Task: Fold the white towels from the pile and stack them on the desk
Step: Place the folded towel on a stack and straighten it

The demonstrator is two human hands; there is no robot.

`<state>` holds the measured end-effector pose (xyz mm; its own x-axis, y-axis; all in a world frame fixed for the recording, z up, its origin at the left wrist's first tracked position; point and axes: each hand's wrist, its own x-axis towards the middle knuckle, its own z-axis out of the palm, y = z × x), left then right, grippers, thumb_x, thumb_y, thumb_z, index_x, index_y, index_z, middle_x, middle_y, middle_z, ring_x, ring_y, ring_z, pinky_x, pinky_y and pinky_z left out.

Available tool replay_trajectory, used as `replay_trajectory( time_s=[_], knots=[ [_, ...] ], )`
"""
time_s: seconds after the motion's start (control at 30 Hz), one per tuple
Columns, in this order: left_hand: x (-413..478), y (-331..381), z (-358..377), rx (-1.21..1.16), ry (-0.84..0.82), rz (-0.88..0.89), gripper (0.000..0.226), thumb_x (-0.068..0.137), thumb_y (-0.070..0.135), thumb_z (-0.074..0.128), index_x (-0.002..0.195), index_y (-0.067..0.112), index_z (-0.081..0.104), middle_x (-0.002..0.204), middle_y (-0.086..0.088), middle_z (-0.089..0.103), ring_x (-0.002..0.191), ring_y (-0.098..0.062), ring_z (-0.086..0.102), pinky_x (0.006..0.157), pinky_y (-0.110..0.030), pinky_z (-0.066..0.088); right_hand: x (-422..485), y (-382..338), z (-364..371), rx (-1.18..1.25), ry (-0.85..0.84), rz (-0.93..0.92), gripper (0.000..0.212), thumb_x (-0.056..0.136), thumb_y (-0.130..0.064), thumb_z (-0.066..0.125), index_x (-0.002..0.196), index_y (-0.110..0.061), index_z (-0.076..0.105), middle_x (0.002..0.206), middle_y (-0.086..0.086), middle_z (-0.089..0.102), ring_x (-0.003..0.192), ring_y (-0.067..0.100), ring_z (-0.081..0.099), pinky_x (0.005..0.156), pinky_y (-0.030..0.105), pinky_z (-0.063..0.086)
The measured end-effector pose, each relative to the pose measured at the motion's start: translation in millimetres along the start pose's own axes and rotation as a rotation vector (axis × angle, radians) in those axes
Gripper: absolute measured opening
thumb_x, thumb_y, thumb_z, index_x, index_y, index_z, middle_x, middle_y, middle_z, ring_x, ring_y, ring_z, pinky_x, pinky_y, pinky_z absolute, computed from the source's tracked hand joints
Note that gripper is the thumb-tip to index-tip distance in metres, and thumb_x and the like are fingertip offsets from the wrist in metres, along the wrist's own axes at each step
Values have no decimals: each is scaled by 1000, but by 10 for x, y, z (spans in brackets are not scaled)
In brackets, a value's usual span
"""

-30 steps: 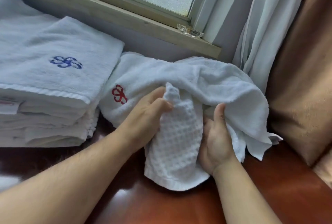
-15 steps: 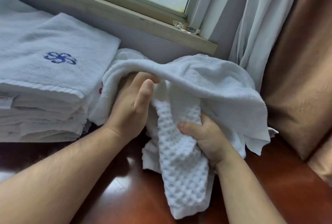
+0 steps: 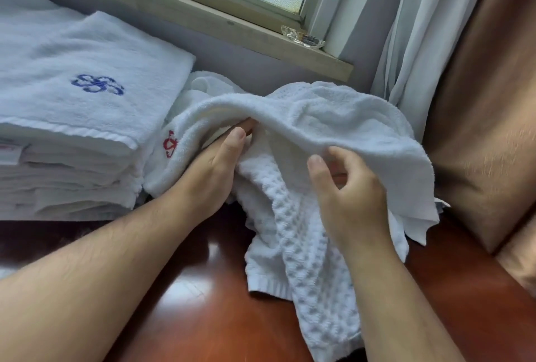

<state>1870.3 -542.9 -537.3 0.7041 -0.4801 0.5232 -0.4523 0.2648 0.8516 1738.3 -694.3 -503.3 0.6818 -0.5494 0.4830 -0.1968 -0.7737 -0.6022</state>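
A white waffle-weave towel (image 3: 293,248) hangs crumpled from the pile down onto the red-brown desk (image 3: 203,321). Over it lies a white terry towel (image 3: 333,118) with a red emblem at its left edge. My left hand (image 3: 213,171) reaches under the terry towel and grips the top of the waffle towel, thumb on top and fingers hidden. Just above the waffle towel, at the terry towel's front edge, hovers my right hand (image 3: 349,196), its fingers loosely curled and holding nothing. A stack of folded white towels (image 3: 87,106) with a blue emblem stands at the left.
A window sill (image 3: 261,42) runs behind the towels, with a clear glass object (image 3: 303,37) on it. A white curtain (image 3: 420,42) hangs at the right, beside a brown cushion (image 3: 478,129) against the desk's right edge.
My right hand has let go of the waffle towel and risen to the terry towel's edge. The left hand has pushed further under the terry towel, whose red emblem shows again.
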Motion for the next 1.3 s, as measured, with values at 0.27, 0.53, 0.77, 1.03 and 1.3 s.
replay_trajectory(
  time_s=[0.27,0.53,0.77,1.03,1.3],
  knots=[
    [14,64,5,-161,5,16,48,106,35,26,115,63,64,125,30,64,122,3,57,95,-10,44,-23,-83,230,4,-297,122,69,71,-67,76,127,-29,63,122,-7,65,114,13,61,97,36,53],
    [16,-48,31,-213,47,-5,40,101,37,28,130,39,56,136,13,61,133,-3,50,109,-23,40,43,-5,319,106,-22,-20,21,91,-33,74,107,-19,77,110,-13,61,104,9,60,89,14,47],
    [30,-103,93,-126,-42,103,40,108,25,25,143,31,44,149,21,48,145,1,33,116,-14,25,84,24,108,670,-23,230,27,104,-32,54,94,-16,73,75,-12,74,69,-3,68,62,13,51],
    [32,-11,45,-18,-90,135,38,111,31,25,146,36,39,144,37,44,143,10,28,113,-7,20,171,119,12,737,-168,243,21,105,-23,51,101,-13,69,65,-21,71,61,-14,64,54,2,44],
    [11,-33,-6,290,-161,29,105,75,48,85,152,53,13,147,30,36,140,9,32,114,-19,33,267,158,-74,623,-280,288,21,106,-15,47,107,-6,66,89,-1,77,83,1,73,62,8,50]
  ],
)
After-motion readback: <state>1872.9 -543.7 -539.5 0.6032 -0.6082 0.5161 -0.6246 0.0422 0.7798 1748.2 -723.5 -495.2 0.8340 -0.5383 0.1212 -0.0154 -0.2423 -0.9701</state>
